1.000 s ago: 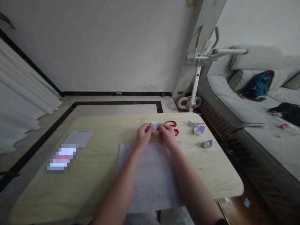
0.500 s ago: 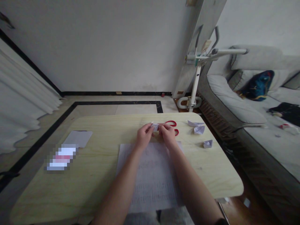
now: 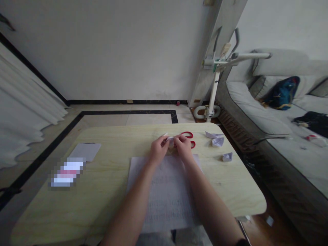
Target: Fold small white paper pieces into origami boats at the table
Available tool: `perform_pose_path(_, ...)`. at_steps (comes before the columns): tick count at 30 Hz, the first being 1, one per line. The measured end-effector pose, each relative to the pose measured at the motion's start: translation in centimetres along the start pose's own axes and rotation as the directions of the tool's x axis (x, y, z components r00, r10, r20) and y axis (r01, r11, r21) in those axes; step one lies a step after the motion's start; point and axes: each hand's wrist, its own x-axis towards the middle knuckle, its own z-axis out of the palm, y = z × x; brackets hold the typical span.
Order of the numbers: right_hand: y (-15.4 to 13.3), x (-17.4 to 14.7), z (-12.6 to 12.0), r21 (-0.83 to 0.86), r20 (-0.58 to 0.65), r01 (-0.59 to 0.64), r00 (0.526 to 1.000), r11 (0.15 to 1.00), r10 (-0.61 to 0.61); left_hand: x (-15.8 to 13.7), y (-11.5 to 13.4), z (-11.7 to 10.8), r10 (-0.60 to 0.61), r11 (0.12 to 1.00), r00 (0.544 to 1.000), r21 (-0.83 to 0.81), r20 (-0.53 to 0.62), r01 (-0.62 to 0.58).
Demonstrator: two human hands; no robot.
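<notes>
Between my two hands is a small piece of folded white paper (image 3: 170,138), seen nearly edge-on. My left hand (image 3: 159,149) pinches its left side, and my right hand (image 3: 182,146) pinches the right side with curled fingers. Both hands are just above the table, past the far edge of a large printed sheet (image 3: 166,194). Red-handled scissors (image 3: 188,134) lie beside my right hand, which hides their blades. A small white scrap (image 3: 165,134) shows just beyond my left fingertips.
Folded paper pieces (image 3: 217,141) lie at the table's right, with another folded piece (image 3: 227,157) nearer. A stack of white paper (image 3: 88,151) and a blurred-out bright rectangle (image 3: 67,172) are on the left. A grey sofa (image 3: 271,126) stands right of the table (image 3: 110,191).
The paper in my hands has tilted from showing its face to nearly edge-on. My left hand has turned slightly and shifted a little right; my right hand is almost where it was.
</notes>
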Motion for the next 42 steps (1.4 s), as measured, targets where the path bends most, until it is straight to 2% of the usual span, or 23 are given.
perform_pose_path(5, -0.3, -0.1, 0.1, 0.171, 0.057, -0.040, 0.998, 0.984, 0.031, 0.3, 1.0, -0.4, -0.192, 0.959, 0.981, -0.213, -0.007, 0.187)
perform_pose_path(8, -1.0, -0.4, 0.2, 0.204, 0.186, -0.080, 0.982, 0.976, 0.042, 0.4, 1.3, -0.7, -0.244, 0.934, 0.970, -0.272, -0.006, 0.233)
perform_pose_path(11, -1.3, -0.6, 0.2, 0.180, 0.254, -0.053, 0.967, 0.982, 0.006, 0.4, 1.1, -0.7, -0.263, 0.910, 0.964, -0.321, 0.050, 0.264)
perform_pose_path(15, -1.1, -0.5, 0.1, 0.160, 0.222, 0.000, 0.974, 0.987, -0.036, 0.3, 1.0, -0.5, -0.284, 0.886, 0.953, -0.353, 0.102, 0.301)
perform_pose_path(25, -0.8, -0.3, 0.2, 0.265, 0.094, -0.095, 0.993, 0.959, 0.073, 0.1, 1.9, -0.4, -0.197, 0.917, 0.966, -0.317, 0.168, 0.243)
perform_pose_path(32, -0.4, 0.0, 0.2, 0.282, 0.075, -0.117, 0.992, 0.952, 0.100, 0.3, 1.4, -0.1, -0.244, 0.901, 0.960, -0.335, 0.139, 0.278)
perform_pose_path(42, 0.1, 0.2, 0.0, 0.211, 0.052, -0.094, 0.995, 0.973, 0.085, 0.3, 1.4, -0.3, -0.213, 0.912, 0.967, -0.328, 0.136, 0.247)
